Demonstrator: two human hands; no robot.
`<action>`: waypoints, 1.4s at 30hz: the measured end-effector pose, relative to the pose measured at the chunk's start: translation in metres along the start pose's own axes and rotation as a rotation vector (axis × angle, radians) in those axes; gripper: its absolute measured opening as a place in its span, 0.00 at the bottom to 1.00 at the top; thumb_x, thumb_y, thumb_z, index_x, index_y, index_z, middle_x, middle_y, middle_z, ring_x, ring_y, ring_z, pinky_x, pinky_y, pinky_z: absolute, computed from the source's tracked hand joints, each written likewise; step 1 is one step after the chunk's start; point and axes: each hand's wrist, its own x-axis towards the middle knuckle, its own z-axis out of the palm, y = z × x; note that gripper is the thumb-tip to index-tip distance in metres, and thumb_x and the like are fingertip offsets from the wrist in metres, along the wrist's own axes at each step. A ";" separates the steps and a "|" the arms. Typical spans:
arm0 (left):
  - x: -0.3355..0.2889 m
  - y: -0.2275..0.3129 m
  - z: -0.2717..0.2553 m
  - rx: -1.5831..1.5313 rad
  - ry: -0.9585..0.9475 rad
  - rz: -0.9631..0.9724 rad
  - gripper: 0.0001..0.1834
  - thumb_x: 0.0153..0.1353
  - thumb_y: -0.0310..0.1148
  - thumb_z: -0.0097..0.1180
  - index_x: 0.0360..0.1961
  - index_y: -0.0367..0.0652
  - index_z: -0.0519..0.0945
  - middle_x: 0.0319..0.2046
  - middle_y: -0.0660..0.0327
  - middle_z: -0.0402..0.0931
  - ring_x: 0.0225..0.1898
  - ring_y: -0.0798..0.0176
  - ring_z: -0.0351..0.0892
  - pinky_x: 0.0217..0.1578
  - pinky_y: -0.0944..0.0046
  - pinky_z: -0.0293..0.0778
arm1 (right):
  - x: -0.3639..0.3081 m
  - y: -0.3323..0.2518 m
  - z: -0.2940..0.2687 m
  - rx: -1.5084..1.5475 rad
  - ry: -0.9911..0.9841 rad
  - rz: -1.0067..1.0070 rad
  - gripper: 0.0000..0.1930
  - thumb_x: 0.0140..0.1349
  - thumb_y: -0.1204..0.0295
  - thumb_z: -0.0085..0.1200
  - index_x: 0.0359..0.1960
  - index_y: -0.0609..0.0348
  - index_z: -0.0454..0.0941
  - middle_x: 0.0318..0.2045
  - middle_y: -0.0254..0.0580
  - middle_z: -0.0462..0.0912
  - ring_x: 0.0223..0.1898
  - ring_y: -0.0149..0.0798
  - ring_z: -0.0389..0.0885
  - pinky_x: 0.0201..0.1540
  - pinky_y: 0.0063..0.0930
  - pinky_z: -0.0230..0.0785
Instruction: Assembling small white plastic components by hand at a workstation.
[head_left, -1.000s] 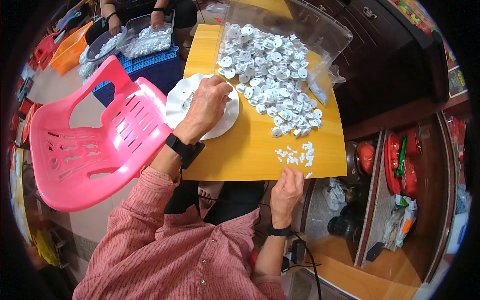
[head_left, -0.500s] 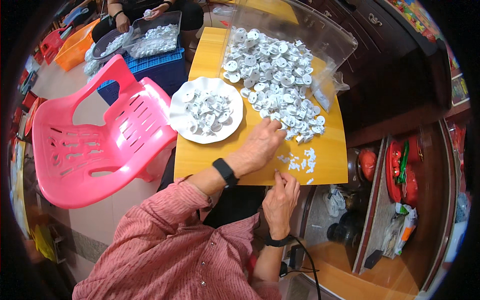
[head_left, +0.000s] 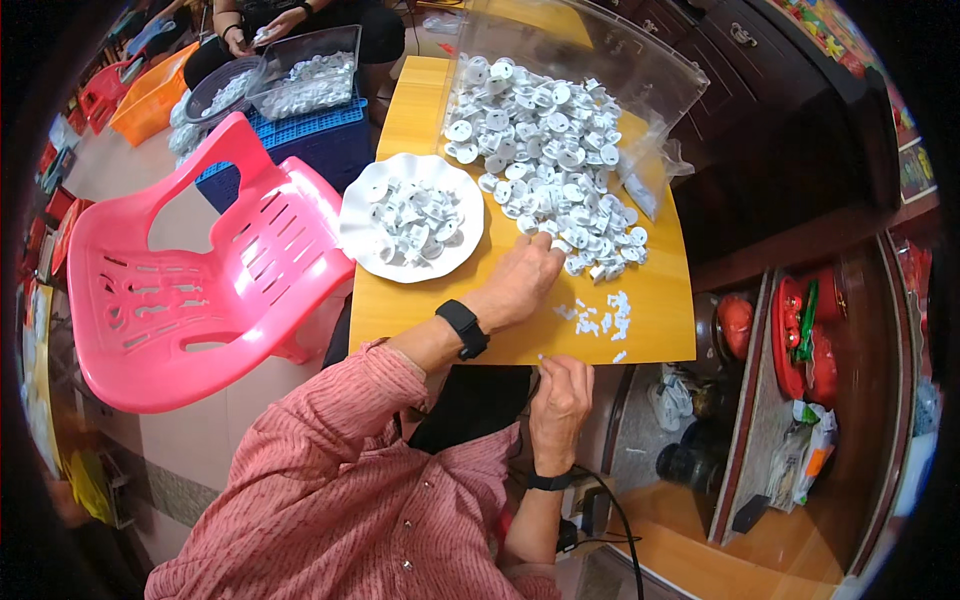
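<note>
Since the earlier frame the left hand (head_left: 520, 283) has come off the white plate (head_left: 357, 232) and crossed to the near edge of the heap of white plastic discs (head_left: 545, 150); its fingertips now rest on the nearest discs, fingers curled down, though whether one is pinched is hidden by the hand. The right hand (head_left: 560, 398) has stayed at the front edge of the yellow bench (head_left: 420, 310), thumb and forefinger pressed together on a tiny white piece (head_left: 543, 357), too small to tell which way it points.

The heap runs lengthwise away from the person, from mid-bench up into the mouth of a clear plastic bag (head_left: 640, 80) lying at the far end. The discs lie every which way, some flat, some tilted. A small scatter of white bits (head_left: 600, 315) sits near the front right corner, between the two hands. The plate, left of the heap, holds more discs.

Left of the bench stands a pink plastic chair (head_left: 170, 290); beyond it a blue crate (head_left: 310, 140) carries a clear tub of white parts (head_left: 305, 75), where another person's hands work.
</note>
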 end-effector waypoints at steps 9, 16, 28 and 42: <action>-0.030 0.009 -0.049 -0.550 -0.096 -0.230 0.09 0.60 0.29 0.65 0.38 0.35 0.81 0.32 0.56 0.80 0.33 0.57 0.82 0.35 0.60 0.78 | -0.001 -0.005 0.005 0.113 0.076 0.091 0.07 0.64 0.81 0.56 0.42 0.66 0.75 0.39 0.52 0.78 0.43 0.55 0.78 0.46 0.45 0.73; -0.076 0.016 -0.063 -1.231 -0.260 -0.638 0.13 0.68 0.28 0.60 0.52 0.34 0.81 0.41 0.61 0.84 0.35 0.73 0.83 0.38 0.73 0.80 | 0.011 -0.031 -0.003 0.399 0.109 0.271 0.05 0.65 0.82 0.57 0.41 0.64 0.79 0.38 0.50 0.81 0.40 0.50 0.83 0.44 0.39 0.76; -0.103 0.010 -0.059 -1.535 -0.253 -0.574 0.22 0.67 0.23 0.60 0.62 0.36 0.76 0.49 0.58 0.83 0.46 0.68 0.83 0.51 0.67 0.80 | 0.021 -0.049 -0.004 0.438 0.070 0.259 0.08 0.62 0.82 0.60 0.43 0.65 0.80 0.37 0.48 0.82 0.37 0.45 0.83 0.40 0.35 0.77; -0.103 0.011 -0.064 -1.475 -0.281 -0.575 0.19 0.66 0.23 0.61 0.59 0.37 0.79 0.47 0.60 0.82 0.42 0.69 0.82 0.46 0.68 0.81 | 0.024 -0.042 0.002 0.287 0.095 0.012 0.09 0.60 0.84 0.60 0.42 0.64 0.80 0.34 0.44 0.82 0.30 0.36 0.80 0.35 0.29 0.75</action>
